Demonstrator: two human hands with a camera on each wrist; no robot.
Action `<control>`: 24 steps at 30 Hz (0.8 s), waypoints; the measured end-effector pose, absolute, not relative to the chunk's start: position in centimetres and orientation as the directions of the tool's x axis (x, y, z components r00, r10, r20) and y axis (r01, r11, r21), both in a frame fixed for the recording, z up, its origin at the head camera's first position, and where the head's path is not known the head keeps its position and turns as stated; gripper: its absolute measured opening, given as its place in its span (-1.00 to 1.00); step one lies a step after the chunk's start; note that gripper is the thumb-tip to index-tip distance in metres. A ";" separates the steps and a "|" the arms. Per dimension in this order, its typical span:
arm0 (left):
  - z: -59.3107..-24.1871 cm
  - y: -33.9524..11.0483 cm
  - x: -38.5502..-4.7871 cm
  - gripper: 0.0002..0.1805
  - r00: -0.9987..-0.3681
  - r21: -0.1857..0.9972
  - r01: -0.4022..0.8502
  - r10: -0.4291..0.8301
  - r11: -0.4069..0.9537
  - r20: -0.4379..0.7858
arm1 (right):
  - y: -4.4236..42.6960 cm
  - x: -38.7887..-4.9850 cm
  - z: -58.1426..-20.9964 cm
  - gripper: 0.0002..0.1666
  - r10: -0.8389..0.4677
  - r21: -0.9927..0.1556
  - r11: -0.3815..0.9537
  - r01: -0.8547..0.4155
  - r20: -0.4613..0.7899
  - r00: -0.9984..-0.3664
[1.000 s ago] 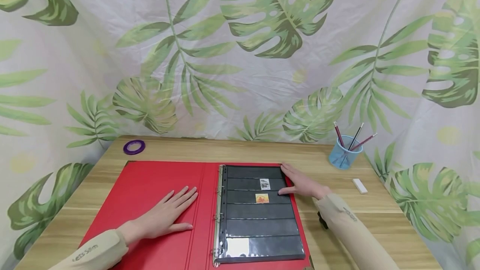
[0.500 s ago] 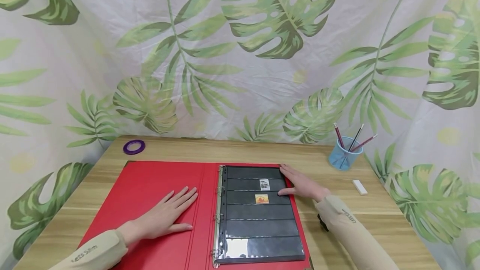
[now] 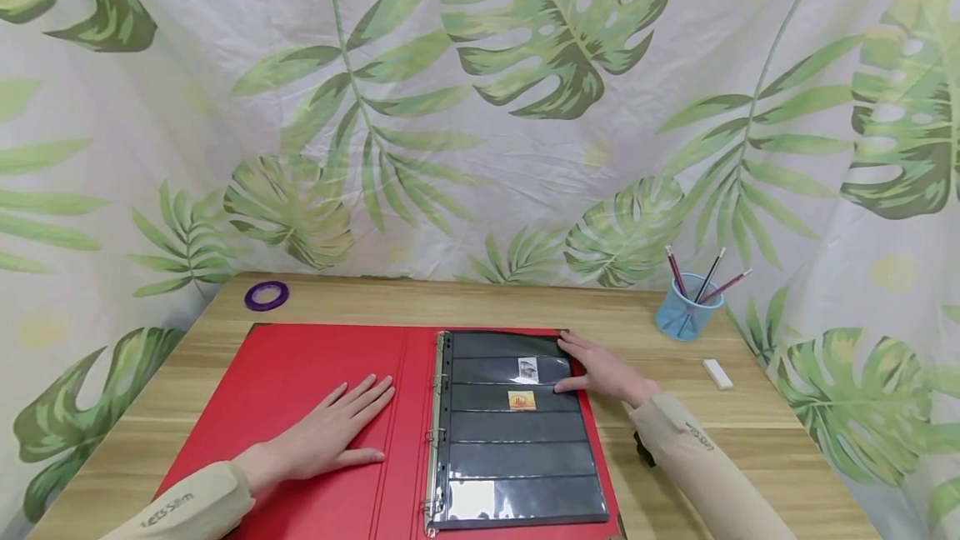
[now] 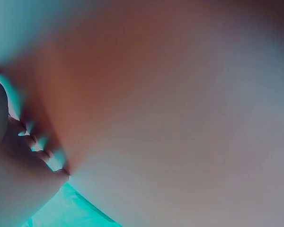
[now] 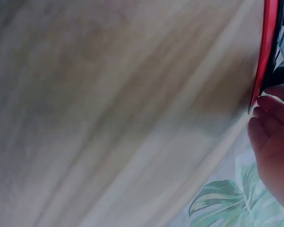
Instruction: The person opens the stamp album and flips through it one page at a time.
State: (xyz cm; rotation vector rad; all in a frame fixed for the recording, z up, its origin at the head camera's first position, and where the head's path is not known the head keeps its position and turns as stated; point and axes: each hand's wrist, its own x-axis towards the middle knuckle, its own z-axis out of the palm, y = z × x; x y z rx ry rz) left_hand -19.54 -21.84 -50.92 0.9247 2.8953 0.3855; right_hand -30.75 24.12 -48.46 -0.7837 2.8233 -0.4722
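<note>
A red ring binder (image 3: 322, 357) lies spread on the table, its metal rings holding a black stamp page (image 3: 517, 457) with clear pocket strips. A grey stamp (image 3: 528, 369) and an orange stamp (image 3: 522, 400) sit in the upper pockets. My left hand (image 3: 322, 438) rests on the bare red cover, fingers spread. At the page's upper right corner, my right hand (image 3: 603, 372) touches the edge with its fingers, the thumb lying on the page. The right wrist view shows the fingers (image 5: 272, 111) at the binder's edge, beside the bent page corner. The left wrist view is mostly blurred.
A purple ribbon roll (image 3: 266, 296) lies at the back left. At the back right stand pencils in a blue mesh cup (image 3: 688, 315), with a white eraser (image 3: 717, 373) in front. A leaf-patterned cloth (image 3: 420, 107) hangs behind the wooden table (image 3: 712, 407).
The page's upper right corner has bent slightly up at my right fingers, which have barely shifted. My left hand keeps its place on the cover.
</note>
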 end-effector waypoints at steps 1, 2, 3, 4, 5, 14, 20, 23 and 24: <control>-50.9 -21.8 -19.5 -0.01 -0.814 0.263 0.562 0.581 0.785 0.005 | 24.1 -30.7 -48.5 0.09 -0.524 -0.346 0.812 -0.471 -0.075 -0.848; -50.9 -21.9 -19.5 -0.01 -0.814 0.266 0.561 0.581 0.784 0.005 | 24.1 -30.7 -48.4 0.09 -0.520 -0.349 0.812 -0.468 -0.070 -0.851; -50.9 -21.8 -19.5 -0.01 -0.813 0.266 0.562 0.582 0.783 0.008 | 24.0 -30.6 -48.4 0.08 -0.518 -0.352 0.811 -0.467 -0.063 -0.853; -50.9 -21.8 -19.5 -0.01 -0.811 0.261 0.567 0.584 0.781 0.014 | 24.0 -30.6 -48.4 0.07 -0.516 -0.356 0.810 -0.467 -0.052 -0.855; -50.9 -21.8 -19.5 -0.01 -0.813 0.263 0.564 0.582 0.783 0.011 | 24.0 -30.6 -48.4 0.06 -0.514 -0.354 0.809 -0.470 -0.037 -0.857; -50.8 -21.8 -19.4 -0.01 -0.811 0.258 0.570 0.585 0.780 0.019 | 23.8 -30.5 -48.5 -0.06 -0.518 -0.297 0.805 -0.513 0.068 -0.853; -50.7 -21.8 -19.4 -0.01 -0.814 0.264 0.561 0.581 0.785 0.002 | 23.1 -30.5 -48.0 -0.36 -0.516 -0.373 0.788 -0.489 0.033 -0.856; -50.9 -21.8 -19.5 -0.01 -0.814 0.261 0.562 0.581 0.785 0.007 | 22.9 -30.5 -47.9 -0.17 -0.490 -0.346 0.816 -0.464 0.014 -0.872; -50.9 -21.8 -19.5 -0.01 -0.815 0.259 0.560 0.579 0.787 0.005 | 22.9 -30.5 -47.9 -0.07 -0.479 -0.334 0.826 -0.453 0.005 -0.878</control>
